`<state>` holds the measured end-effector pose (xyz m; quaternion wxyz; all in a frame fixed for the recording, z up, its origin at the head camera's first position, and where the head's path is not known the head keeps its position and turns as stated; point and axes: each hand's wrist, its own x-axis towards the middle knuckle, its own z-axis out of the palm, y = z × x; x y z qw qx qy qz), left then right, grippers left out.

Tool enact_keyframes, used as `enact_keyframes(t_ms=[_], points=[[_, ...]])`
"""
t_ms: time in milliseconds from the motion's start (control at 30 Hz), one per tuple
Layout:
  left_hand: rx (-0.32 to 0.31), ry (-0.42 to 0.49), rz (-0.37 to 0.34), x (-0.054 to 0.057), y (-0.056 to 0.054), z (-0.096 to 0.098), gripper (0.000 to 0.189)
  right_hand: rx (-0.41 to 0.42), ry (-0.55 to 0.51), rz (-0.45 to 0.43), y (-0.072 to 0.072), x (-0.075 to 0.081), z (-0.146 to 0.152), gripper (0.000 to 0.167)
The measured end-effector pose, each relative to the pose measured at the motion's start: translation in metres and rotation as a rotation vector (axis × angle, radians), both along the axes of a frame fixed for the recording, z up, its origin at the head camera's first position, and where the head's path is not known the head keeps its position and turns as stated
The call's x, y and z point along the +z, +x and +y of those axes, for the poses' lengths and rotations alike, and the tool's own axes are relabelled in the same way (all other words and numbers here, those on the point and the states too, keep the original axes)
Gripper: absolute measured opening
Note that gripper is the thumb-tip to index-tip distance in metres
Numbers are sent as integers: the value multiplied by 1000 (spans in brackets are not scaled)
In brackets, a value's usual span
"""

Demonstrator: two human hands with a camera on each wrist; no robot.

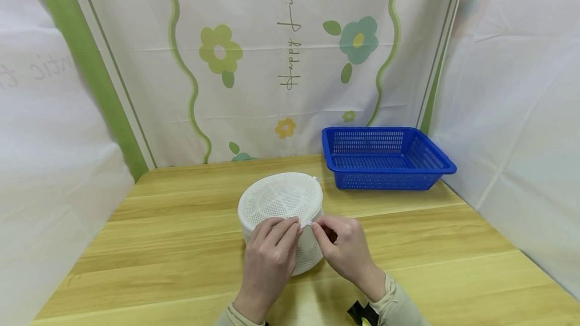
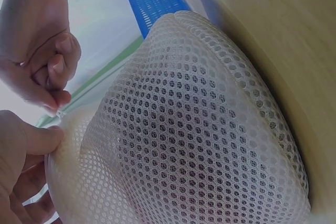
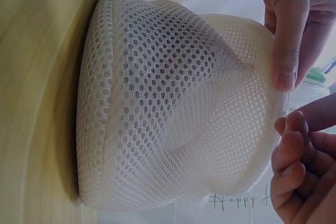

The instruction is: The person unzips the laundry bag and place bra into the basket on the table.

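Observation:
A round white mesh laundry bag (image 1: pixel 281 197) stands upright on the table, its flat lid tilted a little and its side wall dented inward in the right wrist view. At the near rim my left hand (image 1: pixel 272 250) pinches the edge, thumb (image 3: pixel 286 74) on the outer side and fingers over the lid. Just right of it, my right hand (image 1: pixel 346 245) pinches the small zipper pull (image 1: pixel 310 223) between thumb and forefinger, its other fingers curled in. A white tab (image 1: pixel 316 179) sticks out at the rim's far right.
A blue plastic basket (image 1: pixel 376 180) with slotted walls stands at the table's back right. The wooden table (image 1: pixel 172 225) is bordered by a printed curtain (image 1: pixel 254 99) behind and white sheets at both sides. Something black and yellow (image 1: pixel 362 312) shows beside my right sleeve.

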<state>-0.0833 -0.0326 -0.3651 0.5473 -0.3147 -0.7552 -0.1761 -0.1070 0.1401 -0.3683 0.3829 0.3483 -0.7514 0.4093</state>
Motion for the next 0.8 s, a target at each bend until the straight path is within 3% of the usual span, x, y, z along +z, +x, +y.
enact_keyframes(t_ms=[300, 800], points=[[-35, -4, -27, 1, 0, -1, 16, 144, 21, 62, 1, 1, -2, 14], [-10, -19, 23, 1, -1, 0, 27, 33, 4, 37, 1, -1, -2, 15]])
